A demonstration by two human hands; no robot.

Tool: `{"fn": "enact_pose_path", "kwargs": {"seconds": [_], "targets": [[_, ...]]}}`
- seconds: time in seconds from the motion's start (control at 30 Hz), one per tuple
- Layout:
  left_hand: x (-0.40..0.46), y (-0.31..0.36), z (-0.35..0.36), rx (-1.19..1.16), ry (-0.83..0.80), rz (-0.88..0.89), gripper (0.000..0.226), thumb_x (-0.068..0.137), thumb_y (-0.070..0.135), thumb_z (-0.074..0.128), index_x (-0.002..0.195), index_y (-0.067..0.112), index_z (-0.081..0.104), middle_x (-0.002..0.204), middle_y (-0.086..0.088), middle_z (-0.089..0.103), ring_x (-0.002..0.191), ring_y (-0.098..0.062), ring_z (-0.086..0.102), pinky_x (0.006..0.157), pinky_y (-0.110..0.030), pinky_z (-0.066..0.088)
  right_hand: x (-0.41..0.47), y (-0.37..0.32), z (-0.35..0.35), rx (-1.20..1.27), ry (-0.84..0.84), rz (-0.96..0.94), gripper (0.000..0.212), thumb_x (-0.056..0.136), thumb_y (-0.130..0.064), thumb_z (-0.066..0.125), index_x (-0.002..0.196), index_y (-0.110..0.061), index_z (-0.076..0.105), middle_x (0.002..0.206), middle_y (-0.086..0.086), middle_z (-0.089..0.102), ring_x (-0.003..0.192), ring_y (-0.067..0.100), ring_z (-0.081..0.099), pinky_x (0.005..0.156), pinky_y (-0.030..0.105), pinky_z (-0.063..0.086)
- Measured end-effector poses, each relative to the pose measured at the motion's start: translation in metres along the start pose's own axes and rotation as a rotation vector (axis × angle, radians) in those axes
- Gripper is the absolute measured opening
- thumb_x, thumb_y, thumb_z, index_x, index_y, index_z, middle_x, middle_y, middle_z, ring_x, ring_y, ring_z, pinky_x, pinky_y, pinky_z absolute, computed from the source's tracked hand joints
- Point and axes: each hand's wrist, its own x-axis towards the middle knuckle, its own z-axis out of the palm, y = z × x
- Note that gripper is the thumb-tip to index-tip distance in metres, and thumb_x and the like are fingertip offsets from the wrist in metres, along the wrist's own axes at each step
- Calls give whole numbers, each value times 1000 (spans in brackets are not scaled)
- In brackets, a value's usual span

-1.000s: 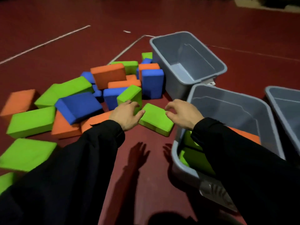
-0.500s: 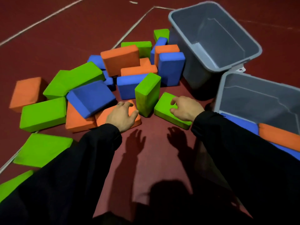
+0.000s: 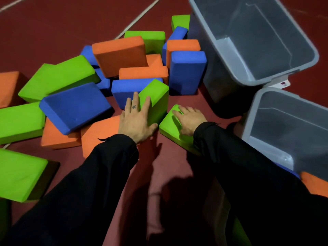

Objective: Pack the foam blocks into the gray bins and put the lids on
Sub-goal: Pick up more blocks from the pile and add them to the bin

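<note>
My left hand [image 3: 137, 119] lies spread against an upright green foam block [image 3: 157, 98]; my right hand [image 3: 189, 119] rests flat on a flat-lying green foam block [image 3: 168, 127]. Most blocks remain on the red floor [image 3: 53, 23]; the far gray plastic bin [image 3: 308, 50] is empty, and no lids show.

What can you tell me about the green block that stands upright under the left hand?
The upright green block is a bright green brick with rounded edges and a matte, foam-like surface. It stands on the red floor, tilted slightly. The left hand lies flat against its near face, fingers spread. A blue block sits directly behind it and a flat green block lies beside its base. It is not in any bin yet.
</note>
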Motion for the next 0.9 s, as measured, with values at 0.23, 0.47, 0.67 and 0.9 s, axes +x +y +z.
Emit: {"fn": "enact_pose_path", "kwargs": {"seconds": [0.23, 0.47, 0.67, 0.9], "targets": [[15, 6, 13, 31, 135, -13, 57, 91, 39, 68, 137, 21, 40, 150, -23, 27, 135, -47, 33, 112, -50, 33, 45, 16, 10, 132, -108, 50, 132, 61, -76, 81, 159, -49, -5, 171, 5, -19, 157, 38, -5, 119, 72, 4], [-9, 22, 23, -48, 266, -28, 38, 93, 31, 65, 127, 25, 48, 139, -16, 35, 109, -40, 43, 78, -39, 40, 58, 16, 12, 149, -51, -27, 120, 69, -66, 82, 160, -30, 14, 172, 6, -6, 155, 39, 13, 118, 67, 24], [-70, -5, 14, -208, 308, -111, 75, 92, 38, 67, 151, 10, 29, 149, -23, 39, 136, -38, 36, 111, -46, 38, 58, 26, 3, -79, -211, -23, 120, 47, -92, 73, 150, -44, 36, 153, 7, 34, 140, 38, 31, 112, 55, 28], [-85, 12, -30, -251, 323, -142, 104, 87, 47, 74, 161, 10, 13, 135, -14, 56, 121, -33, 51, 97, -42, 44, 31, 11, -25, -31, -268, -119, 110, 44, -77, 88, 126, -16, 47, 138, 8, 59, 127, 38, 53, 104, 52, 48]]}}
